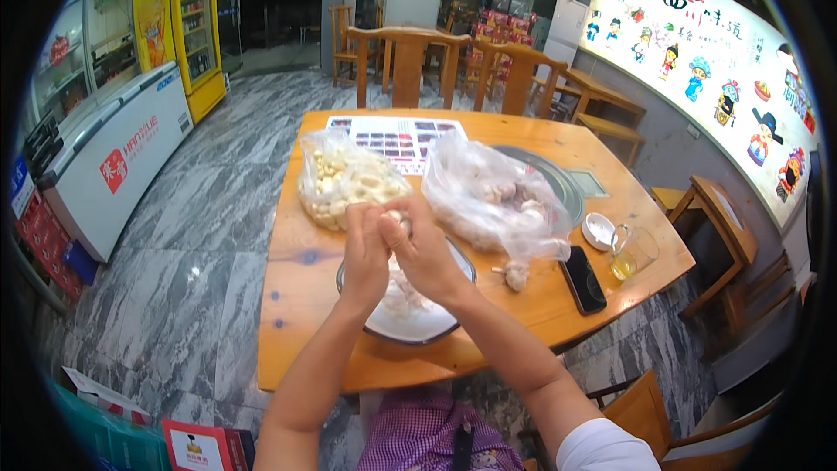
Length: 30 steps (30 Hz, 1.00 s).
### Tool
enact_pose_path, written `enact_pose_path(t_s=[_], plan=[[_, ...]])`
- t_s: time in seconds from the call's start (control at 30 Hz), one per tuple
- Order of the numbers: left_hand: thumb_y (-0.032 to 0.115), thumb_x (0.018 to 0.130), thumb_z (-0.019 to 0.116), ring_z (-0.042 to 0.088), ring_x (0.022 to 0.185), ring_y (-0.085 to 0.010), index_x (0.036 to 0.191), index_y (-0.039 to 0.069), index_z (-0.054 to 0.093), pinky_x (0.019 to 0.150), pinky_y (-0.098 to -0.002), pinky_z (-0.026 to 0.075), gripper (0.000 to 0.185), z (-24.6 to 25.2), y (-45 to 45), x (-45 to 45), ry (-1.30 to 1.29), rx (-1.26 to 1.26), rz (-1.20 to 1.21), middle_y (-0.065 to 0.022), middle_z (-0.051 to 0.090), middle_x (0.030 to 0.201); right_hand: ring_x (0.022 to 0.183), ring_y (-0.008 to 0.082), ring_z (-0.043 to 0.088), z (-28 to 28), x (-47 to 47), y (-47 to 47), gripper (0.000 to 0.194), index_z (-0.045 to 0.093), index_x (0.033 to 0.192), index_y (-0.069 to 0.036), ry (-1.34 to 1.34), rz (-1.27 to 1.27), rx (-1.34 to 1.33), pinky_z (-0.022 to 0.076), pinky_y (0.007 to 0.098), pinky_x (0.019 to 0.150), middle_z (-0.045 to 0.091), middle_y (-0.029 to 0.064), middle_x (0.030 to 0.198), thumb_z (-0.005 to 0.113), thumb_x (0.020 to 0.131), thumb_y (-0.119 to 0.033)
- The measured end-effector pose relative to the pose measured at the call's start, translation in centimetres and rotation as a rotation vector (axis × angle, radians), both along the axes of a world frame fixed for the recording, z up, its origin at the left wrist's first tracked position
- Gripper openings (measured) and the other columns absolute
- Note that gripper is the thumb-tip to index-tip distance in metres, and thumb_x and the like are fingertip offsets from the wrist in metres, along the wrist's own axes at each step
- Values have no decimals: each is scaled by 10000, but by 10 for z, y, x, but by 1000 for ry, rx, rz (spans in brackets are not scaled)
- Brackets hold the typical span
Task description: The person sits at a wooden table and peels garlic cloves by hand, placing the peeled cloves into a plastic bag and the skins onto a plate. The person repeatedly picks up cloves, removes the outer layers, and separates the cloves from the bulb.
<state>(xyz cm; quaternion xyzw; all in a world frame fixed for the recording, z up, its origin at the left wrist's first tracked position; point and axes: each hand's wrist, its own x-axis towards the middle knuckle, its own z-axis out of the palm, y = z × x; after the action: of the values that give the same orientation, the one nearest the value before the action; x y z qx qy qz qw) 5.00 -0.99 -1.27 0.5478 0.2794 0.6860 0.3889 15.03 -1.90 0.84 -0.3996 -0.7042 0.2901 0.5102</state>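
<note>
My left hand (366, 242) and my right hand (422, 245) meet above a white dish with a dark rim (418, 330). Between their fingers is a piece of garlic (401, 218), partly covered by the thumbs. Papery garlic skins (405, 297) lie in the dish below. Beyond my left hand sits a clear plastic bag of peeled garlic cloves (353, 180). To the right of my hands, a thin plastic bag (484, 203) contains unpeeled garlic bulbs. One loose garlic bulb (516, 276) rests on the wood near that bag.
The wooden table (307, 347) also bears a printed sheet (399, 137), a round metal tray (565, 183), a small white bowl (598, 231), a glass mug with yellow liquid (631, 255) and a black phone (583, 281). Wooden chairs (409, 69) stand at the far edge.
</note>
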Motion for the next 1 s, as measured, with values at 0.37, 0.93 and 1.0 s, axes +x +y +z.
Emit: enact_pose_path(t_s=[0.37,0.93,1.0], plan=[[278,987,341,416,622,-61,873,58,445,502,-223,367,269,-12,11,-6,-96,-198,26,-21,458,753,716,85,577,-23,-3,9,279,450,1157,-14,358,244,-139,488,225,604,595,56,847,466,973,-224],[440,955,374,327,415,-41,780,106,483,359,-209,245,392,3,12,-15,-205,-513,-233,25,457,585,539,54,426,-1,33,18,198,571,1054,-55,418,327,-284,341,197,470,516,-7,704,604,881,-145],[471,955,352,334,419,-34,774,113,473,359,-204,245,418,3,8,-13,-134,-467,-207,32,454,585,637,60,495,-1,23,15,231,578,1020,-37,120,160,-147,409,202,557,571,10,772,651,864,-191]])
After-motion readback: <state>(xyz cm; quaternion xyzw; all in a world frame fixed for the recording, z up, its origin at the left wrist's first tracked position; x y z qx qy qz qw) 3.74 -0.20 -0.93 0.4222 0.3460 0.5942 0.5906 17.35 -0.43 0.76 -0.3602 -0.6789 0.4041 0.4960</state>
